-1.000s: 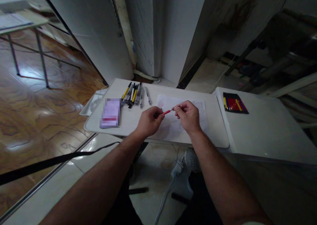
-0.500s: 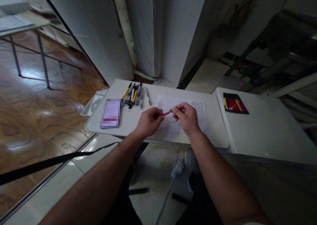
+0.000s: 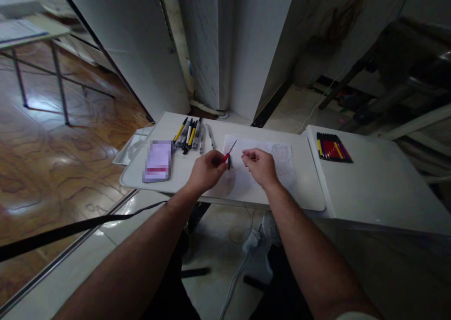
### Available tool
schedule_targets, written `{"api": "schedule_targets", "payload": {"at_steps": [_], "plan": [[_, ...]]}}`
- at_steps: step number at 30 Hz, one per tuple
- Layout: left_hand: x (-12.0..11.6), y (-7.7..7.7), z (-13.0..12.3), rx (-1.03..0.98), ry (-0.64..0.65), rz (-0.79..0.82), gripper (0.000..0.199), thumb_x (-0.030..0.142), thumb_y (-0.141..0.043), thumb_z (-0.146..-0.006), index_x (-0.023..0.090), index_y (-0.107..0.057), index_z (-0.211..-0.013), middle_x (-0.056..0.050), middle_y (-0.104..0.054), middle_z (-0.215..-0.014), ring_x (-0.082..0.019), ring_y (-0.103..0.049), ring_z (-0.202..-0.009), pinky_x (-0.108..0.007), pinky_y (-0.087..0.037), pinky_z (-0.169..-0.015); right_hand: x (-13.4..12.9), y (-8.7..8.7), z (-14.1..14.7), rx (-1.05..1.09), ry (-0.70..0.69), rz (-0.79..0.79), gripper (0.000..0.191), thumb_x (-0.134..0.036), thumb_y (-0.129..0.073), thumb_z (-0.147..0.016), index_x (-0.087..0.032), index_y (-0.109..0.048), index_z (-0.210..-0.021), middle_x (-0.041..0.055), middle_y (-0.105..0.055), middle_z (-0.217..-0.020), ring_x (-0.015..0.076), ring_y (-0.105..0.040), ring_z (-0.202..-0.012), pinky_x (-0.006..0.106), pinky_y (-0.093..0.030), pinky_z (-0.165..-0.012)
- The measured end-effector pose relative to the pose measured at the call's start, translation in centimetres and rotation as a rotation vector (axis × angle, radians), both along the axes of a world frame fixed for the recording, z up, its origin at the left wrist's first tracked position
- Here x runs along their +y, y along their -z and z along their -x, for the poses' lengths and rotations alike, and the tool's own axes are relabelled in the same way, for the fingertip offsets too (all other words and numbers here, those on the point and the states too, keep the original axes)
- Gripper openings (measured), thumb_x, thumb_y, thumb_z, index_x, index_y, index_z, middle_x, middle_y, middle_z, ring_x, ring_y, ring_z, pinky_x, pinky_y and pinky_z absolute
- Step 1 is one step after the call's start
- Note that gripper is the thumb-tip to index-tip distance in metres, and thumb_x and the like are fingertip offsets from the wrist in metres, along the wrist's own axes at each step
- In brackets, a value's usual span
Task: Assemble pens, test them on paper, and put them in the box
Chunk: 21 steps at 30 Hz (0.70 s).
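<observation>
Left hand: the left hand [image 3: 206, 170] is closed around a red pen [image 3: 228, 153], which sticks up and away from the fingers, its thin tip pointing toward the far edge of the surface [image 3: 310, 193].
Right hand: the right hand [image 3: 259, 166] hovers just beside the left, fingers curled loosely, pinched on nothing that I can make out; a small part such as a cap may sit between the fingertips, but the view is too small to tell.
Pen position: above the sheet of paper [image 3: 278, 153], near its left edge, not touching it.
Doing it well: I judge the pen is being handled between both hands; keeping the left grip low on the barrel and the right hand close above the paper would keep any small part from dropping off the surface.
Nearby: a row of pens [image 3: 190, 134] lies beyond the left hand, a pack of coloured pens [image 3: 333, 147] well apart to the right, and a blurred booklet [image 3: 157, 161] to the left.
</observation>
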<state>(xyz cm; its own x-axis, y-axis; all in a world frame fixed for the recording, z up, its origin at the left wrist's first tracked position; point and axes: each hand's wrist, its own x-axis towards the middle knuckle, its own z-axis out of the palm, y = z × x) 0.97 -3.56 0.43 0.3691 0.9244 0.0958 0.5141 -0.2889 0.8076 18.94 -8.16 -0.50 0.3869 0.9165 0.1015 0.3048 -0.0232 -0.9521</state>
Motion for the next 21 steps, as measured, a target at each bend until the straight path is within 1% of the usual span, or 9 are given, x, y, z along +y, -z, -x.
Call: {"api": "schedule_targets", "payload": {"at_steps": [3,6,8,11,16,21], "plan": [[0.3,0.1,0.2,-0.006,-0.076,0.044,0.012,0.029,-0.065,-0.074,0.019,-0.062,-0.079,0.000,-0.067,-0.072,-0.014,-0.059,-0.064,-0.026,-0.044,-0.061,0.1,0.8,0.2,-0.318,-0.039,0.094,0.019,-0.021,-0.064,-0.077,-0.019,-0.074,-0.093,0.0045,-0.075,-0.089,0.0156,-0.067,-0.079,0.029,-0.051,-0.077],[0.4,0.1,0.3,0.030,-0.137,0.060,0.011,0.029,-0.066,-0.073,0.020,-0.061,-0.077,-0.001,-0.067,-0.071,-0.015,-0.060,-0.066,-0.027,-0.043,-0.062,0.1,0.9,1.1,-0.566,-0.096,0.156,0.020,-0.020,-0.063,-0.079,-0.020,-0.074,-0.095,0.0050,-0.074,-0.093,0.0168,-0.066,-0.084,0.028,-0.050,-0.080],[0.5,0.1,0.4,0.053,-0.165,0.068,0.012,0.030,-0.066,-0.072,0.020,-0.060,-0.076,-0.002,-0.067,-0.071,-0.016,-0.061,-0.067,-0.028,-0.043,-0.062,0.2,0.8,1.7,-0.670,-0.122,0.179,0.019,-0.021,-0.063,-0.080,-0.020,-0.074,-0.096,0.0061,-0.073,-0.094,0.0181,-0.066,-0.087,0.028,-0.049,-0.081],[0.6,0.2,0.5,0.083,-0.184,0.084,0.012,0.029,-0.066,-0.072,0.020,-0.060,-0.074,-0.002,-0.067,-0.070,-0.017,-0.061,-0.068,-0.028,-0.042,-0.061,0.4,0.8,2.4,-0.729,-0.124,0.217,0.018,-0.022,-0.064,-0.081,-0.020,-0.072,-0.097,0.0070,-0.072,-0.094,0.0193,-0.066,-0.089,0.029,-0.048,-0.081],[0.7,0.7,0.5,0.094,-0.155,0.107,0.009,0.028,-0.065,-0.072,0.020,-0.061,-0.073,-0.002,-0.067,-0.069,-0.016,-0.060,-0.065,-0.027,-0.041,-0.059,0.9,0.9,2.6,-0.745,-0.110,0.269,0.019,-0.024,-0.063,-0.081,-0.021,-0.071,-0.098,0.0071,-0.072,-0.096,0.0195,-0.066,-0.090,0.028,-0.047,-0.080],[0.7,0.8,0.3,0.113,-0.147,0.114,0.008,0.027,-0.065,-0.072,0.020,-0.062,-0.073,-0.003,-0.067,-0.069,-0.017,-0.060,-0.065,-0.028,-0.040,-0.058,1.1,0.7,2.6,-0.773,-0.071,0.306,0.025,-0.019,-0.056,-0.082,-0.019,-0.071,-0.102,0.0086,-0.073,-0.099,0.0204,-0.066,-0.092,0.029,-0.046,-0.082]]}}
